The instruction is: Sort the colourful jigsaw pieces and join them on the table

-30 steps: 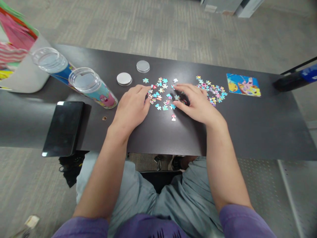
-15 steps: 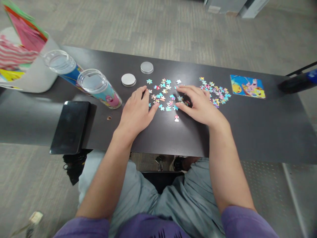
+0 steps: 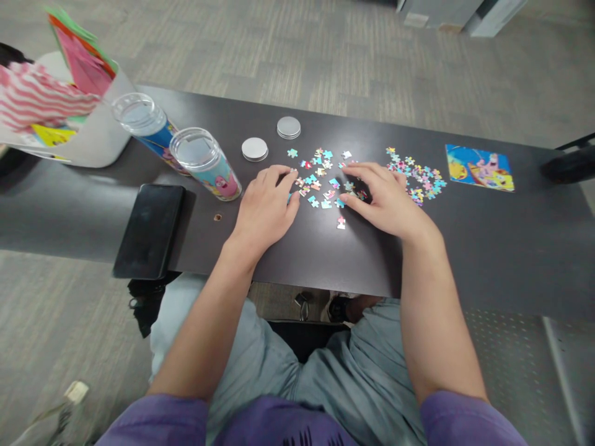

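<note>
A scatter of small puzzle pieces point(image 3: 321, 178) is spread on the dark tabletop point(image 3: 488, 241), and both hands are laid flat upon it. The left hand point(image 3: 266, 208) is rested palm down with fingers loosely spread, its fingertips touching the left edge of the scatter; the right hand point(image 3: 387, 197) is likewise flattened, fingers extended over the right edge — nothing is pinched by either. A single piece point(image 3: 341, 222) is seen apart, nearer the body. A second heap of pieces point(image 3: 418, 178) is found just right of the right hand, with a finished puzzle picture point(image 3: 480, 168) beyond it. Two round lids point(image 3: 255, 149), two clear tubes point(image 3: 204, 162) and a black phone point(image 3: 149, 228) are placed to the left.
</note>
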A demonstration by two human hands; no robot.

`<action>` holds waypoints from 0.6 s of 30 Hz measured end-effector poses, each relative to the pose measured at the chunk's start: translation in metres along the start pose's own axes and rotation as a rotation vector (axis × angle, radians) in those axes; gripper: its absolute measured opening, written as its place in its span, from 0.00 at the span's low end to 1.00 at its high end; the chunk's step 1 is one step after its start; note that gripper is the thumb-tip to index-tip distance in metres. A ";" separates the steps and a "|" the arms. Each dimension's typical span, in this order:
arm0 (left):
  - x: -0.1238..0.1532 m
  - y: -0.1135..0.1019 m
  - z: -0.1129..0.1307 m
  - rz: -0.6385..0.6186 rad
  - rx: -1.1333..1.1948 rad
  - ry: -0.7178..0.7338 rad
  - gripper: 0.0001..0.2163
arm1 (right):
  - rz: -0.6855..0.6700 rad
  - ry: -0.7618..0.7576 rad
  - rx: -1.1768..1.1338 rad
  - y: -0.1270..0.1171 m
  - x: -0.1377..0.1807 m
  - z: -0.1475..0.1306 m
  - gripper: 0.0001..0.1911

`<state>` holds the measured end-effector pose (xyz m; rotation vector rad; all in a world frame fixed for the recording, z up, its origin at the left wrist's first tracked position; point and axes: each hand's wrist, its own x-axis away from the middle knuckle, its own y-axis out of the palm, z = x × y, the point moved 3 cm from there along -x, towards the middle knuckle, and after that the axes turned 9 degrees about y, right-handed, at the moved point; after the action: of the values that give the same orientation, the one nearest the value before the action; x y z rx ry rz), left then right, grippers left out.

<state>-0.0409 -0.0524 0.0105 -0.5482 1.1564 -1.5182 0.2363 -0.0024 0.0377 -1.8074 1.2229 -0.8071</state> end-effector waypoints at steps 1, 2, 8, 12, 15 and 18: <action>0.000 -0.001 0.001 -0.011 -0.013 0.004 0.24 | 0.000 0.001 0.001 0.000 0.000 -0.001 0.29; 0.000 -0.002 0.001 -0.018 -0.024 0.011 0.23 | 0.001 0.000 0.004 0.000 0.001 -0.001 0.29; 0.001 -0.006 0.004 -0.071 -0.038 0.052 0.24 | 0.024 -0.014 0.029 -0.001 0.001 0.000 0.30; -0.001 -0.005 0.003 -0.090 -0.029 0.029 0.25 | 0.034 -0.025 0.040 -0.002 0.000 0.001 0.29; -0.001 -0.012 0.005 -0.080 -0.077 0.023 0.22 | 0.044 -0.041 0.048 -0.001 -0.001 0.004 0.29; 0.000 -0.025 0.008 -0.059 -0.156 0.035 0.17 | 0.058 -0.049 0.052 0.001 -0.002 0.008 0.30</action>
<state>-0.0461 -0.0573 0.0353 -0.6684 1.3031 -1.5003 0.2418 0.0018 0.0331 -1.7325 1.2061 -0.7508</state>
